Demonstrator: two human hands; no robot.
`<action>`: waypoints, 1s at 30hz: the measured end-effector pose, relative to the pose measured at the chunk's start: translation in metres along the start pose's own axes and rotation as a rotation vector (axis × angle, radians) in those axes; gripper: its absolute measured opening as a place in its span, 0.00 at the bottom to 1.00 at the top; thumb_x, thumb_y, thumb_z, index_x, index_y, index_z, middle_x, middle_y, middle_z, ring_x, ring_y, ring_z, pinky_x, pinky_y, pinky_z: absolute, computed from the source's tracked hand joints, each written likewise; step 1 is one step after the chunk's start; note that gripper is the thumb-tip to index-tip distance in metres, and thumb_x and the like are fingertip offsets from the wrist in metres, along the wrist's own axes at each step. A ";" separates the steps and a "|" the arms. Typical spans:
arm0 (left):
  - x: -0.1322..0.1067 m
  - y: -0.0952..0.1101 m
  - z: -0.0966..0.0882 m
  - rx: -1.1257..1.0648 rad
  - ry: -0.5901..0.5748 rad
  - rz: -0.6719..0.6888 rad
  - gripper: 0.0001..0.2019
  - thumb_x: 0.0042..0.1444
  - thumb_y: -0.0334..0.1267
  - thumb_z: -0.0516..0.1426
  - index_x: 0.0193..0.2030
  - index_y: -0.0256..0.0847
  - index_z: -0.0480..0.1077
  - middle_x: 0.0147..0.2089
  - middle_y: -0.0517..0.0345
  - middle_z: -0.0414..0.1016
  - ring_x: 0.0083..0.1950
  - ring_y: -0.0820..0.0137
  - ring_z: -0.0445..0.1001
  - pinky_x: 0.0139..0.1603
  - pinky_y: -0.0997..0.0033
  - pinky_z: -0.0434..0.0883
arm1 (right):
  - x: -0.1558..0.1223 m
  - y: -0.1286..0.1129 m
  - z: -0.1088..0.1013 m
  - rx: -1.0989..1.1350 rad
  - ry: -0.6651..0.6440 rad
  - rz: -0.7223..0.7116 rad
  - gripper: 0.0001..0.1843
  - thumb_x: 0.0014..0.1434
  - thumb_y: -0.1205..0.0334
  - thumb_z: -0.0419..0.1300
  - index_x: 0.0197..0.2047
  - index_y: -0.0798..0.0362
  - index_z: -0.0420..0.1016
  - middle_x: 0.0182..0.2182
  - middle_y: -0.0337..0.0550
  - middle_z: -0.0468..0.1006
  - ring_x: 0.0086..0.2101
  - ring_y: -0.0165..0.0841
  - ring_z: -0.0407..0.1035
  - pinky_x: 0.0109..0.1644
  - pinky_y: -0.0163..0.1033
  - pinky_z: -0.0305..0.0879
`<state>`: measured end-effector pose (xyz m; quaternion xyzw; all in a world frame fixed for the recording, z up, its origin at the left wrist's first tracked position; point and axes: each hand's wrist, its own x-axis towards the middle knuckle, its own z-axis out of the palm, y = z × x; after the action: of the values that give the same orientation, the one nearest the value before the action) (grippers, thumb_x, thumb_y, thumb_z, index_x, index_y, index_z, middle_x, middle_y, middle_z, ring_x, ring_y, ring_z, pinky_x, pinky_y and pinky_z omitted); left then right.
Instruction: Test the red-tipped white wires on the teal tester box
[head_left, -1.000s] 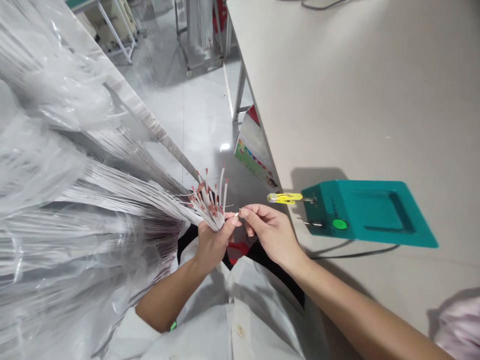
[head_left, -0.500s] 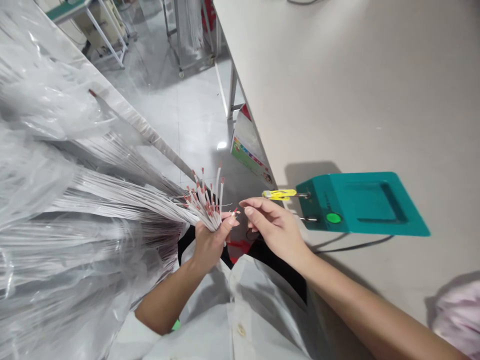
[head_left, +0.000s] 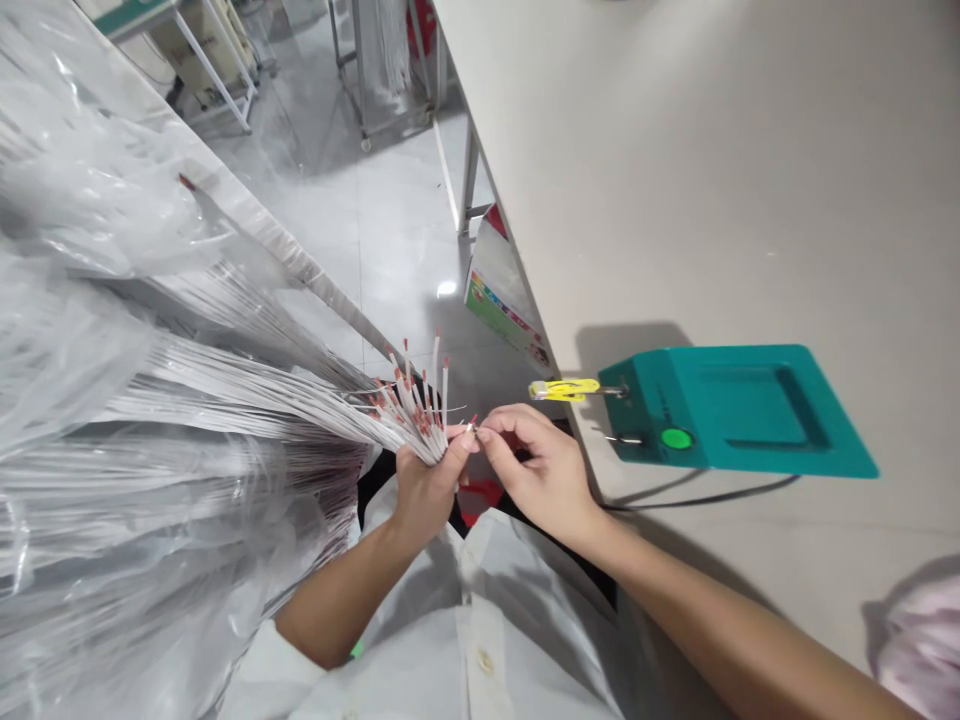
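My left hand is wrapped round a bundle of white cables whose many ends show red-brown tips. Between its thumb and forefinger one cable end with small red and dark strands sticks out toward the right. My right hand has thumb and forefinger pinched together at those strands, its other fingers curled. Right of the hands, a teal device with a green round button sits at the table edge. A yellow clip is fixed on one of its two metal prongs.
Long white cables under clear plastic fill the left side. The pale table spans the right, with pink cloth at its lower corner. A printed box stands below the table edge. A wheeled rack is farther off.
My right hand has moved slightly left and down, and its fingertips now meet the cable end by my left thumb. The left hand keeps its hold on the bundle.
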<state>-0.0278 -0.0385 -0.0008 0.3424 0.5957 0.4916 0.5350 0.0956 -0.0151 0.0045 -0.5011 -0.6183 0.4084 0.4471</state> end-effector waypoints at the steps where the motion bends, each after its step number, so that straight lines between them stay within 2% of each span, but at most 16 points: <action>1: 0.001 0.000 -0.001 -0.007 -0.001 0.000 0.10 0.50 0.42 0.59 0.30 0.36 0.74 0.20 0.63 0.68 0.19 0.79 0.61 0.21 0.77 0.60 | -0.001 0.001 -0.003 -0.068 -0.001 -0.077 0.07 0.56 0.61 0.56 0.28 0.52 0.70 0.29 0.44 0.73 0.31 0.32 0.68 0.35 0.38 0.65; 3: 0.002 0.000 -0.002 -0.015 0.002 -0.008 0.10 0.50 0.43 0.59 0.30 0.36 0.74 0.23 0.61 0.71 0.19 0.79 0.61 0.21 0.76 0.59 | -0.001 0.003 -0.010 -0.159 0.019 -0.155 0.05 0.57 0.63 0.55 0.31 0.51 0.70 0.30 0.44 0.73 0.32 0.33 0.69 0.37 0.39 0.66; 6: 0.002 0.000 -0.004 0.004 0.001 -0.019 0.11 0.50 0.44 0.59 0.30 0.36 0.74 0.23 0.60 0.72 0.19 0.78 0.61 0.21 0.75 0.59 | -0.001 0.003 -0.016 -0.221 0.082 -0.150 0.06 0.59 0.64 0.53 0.38 0.51 0.71 0.34 0.46 0.75 0.36 0.34 0.70 0.39 0.39 0.67; 8: 0.002 0.002 -0.004 0.044 -0.034 -0.007 0.11 0.51 0.44 0.59 0.30 0.37 0.74 0.21 0.62 0.69 0.20 0.78 0.61 0.22 0.75 0.59 | -0.001 0.004 -0.015 -0.241 0.056 -0.161 0.08 0.59 0.64 0.54 0.41 0.53 0.71 0.38 0.48 0.75 0.36 0.33 0.71 0.39 0.38 0.68; 11: 0.002 0.009 -0.006 0.133 -0.145 0.028 0.11 0.53 0.43 0.57 0.29 0.37 0.74 0.17 0.64 0.63 0.20 0.78 0.60 0.25 0.75 0.60 | 0.000 0.007 -0.013 -0.278 -0.036 -0.275 0.08 0.58 0.66 0.54 0.40 0.54 0.72 0.37 0.48 0.76 0.35 0.32 0.72 0.38 0.36 0.69; 15: 0.004 0.013 -0.009 0.151 -0.237 0.002 0.11 0.53 0.41 0.56 0.27 0.37 0.73 0.17 0.65 0.62 0.20 0.78 0.59 0.24 0.75 0.60 | 0.001 0.011 -0.015 -0.539 -0.071 -0.501 0.08 0.58 0.67 0.54 0.38 0.54 0.74 0.34 0.47 0.78 0.33 0.32 0.72 0.36 0.35 0.67; 17: 0.005 0.011 -0.009 0.171 -0.228 -0.025 0.09 0.51 0.41 0.57 0.30 0.37 0.74 0.17 0.64 0.63 0.20 0.77 0.60 0.24 0.75 0.61 | 0.002 0.009 -0.018 -0.602 -0.113 -0.485 0.09 0.58 0.65 0.53 0.36 0.54 0.75 0.33 0.47 0.78 0.31 0.32 0.72 0.34 0.35 0.66; 19: 0.005 0.007 -0.009 0.223 -0.185 -0.019 0.09 0.51 0.40 0.57 0.32 0.37 0.75 0.17 0.64 0.64 0.20 0.76 0.62 0.23 0.75 0.62 | 0.003 0.003 -0.019 -0.510 -0.174 -0.308 0.11 0.58 0.63 0.51 0.33 0.54 0.74 0.29 0.45 0.77 0.28 0.31 0.70 0.30 0.34 0.64; 21: 0.004 0.005 -0.007 0.280 -0.138 0.013 0.09 0.50 0.40 0.57 0.32 0.37 0.75 0.17 0.64 0.64 0.20 0.75 0.63 0.24 0.74 0.62 | 0.007 -0.004 -0.019 -0.296 -0.234 -0.004 0.12 0.58 0.60 0.51 0.29 0.54 0.73 0.21 0.40 0.72 0.21 0.28 0.66 0.25 0.33 0.61; 24: 0.001 0.007 -0.002 0.306 -0.094 0.064 0.08 0.50 0.39 0.57 0.31 0.38 0.75 0.17 0.64 0.64 0.20 0.75 0.63 0.25 0.74 0.63 | 0.013 -0.012 -0.018 0.185 -0.322 0.502 0.11 0.52 0.55 0.56 0.25 0.54 0.70 0.15 0.32 0.62 0.13 0.23 0.55 0.17 0.31 0.53; 26: -0.001 0.010 0.002 0.285 -0.070 0.088 0.08 0.50 0.39 0.57 0.30 0.38 0.74 0.17 0.63 0.65 0.21 0.74 0.64 0.25 0.73 0.63 | 0.015 -0.012 -0.019 0.520 -0.388 0.759 0.10 0.46 0.55 0.60 0.25 0.55 0.71 0.14 0.29 0.58 0.11 0.20 0.48 0.14 0.30 0.48; 28: -0.001 0.013 0.004 0.254 -0.049 0.093 0.07 0.48 0.39 0.58 0.29 0.38 0.73 0.18 0.62 0.67 0.21 0.74 0.65 0.24 0.74 0.63 | 0.014 -0.010 -0.021 0.734 -0.453 0.920 0.10 0.43 0.57 0.62 0.25 0.55 0.71 0.14 0.28 0.57 0.11 0.18 0.45 0.13 0.29 0.45; 30: -0.001 0.014 0.004 0.230 -0.043 0.071 0.06 0.47 0.39 0.58 0.28 0.38 0.73 0.19 0.61 0.69 0.20 0.75 0.64 0.23 0.74 0.63 | 0.010 -0.006 -0.023 0.768 -0.456 0.954 0.10 0.43 0.57 0.62 0.24 0.56 0.70 0.13 0.28 0.59 0.10 0.19 0.47 0.13 0.29 0.46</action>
<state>-0.0254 -0.0344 0.0127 0.4329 0.6239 0.4313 0.4872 0.1150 -0.0047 0.0175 -0.4258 -0.2176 0.8498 0.2217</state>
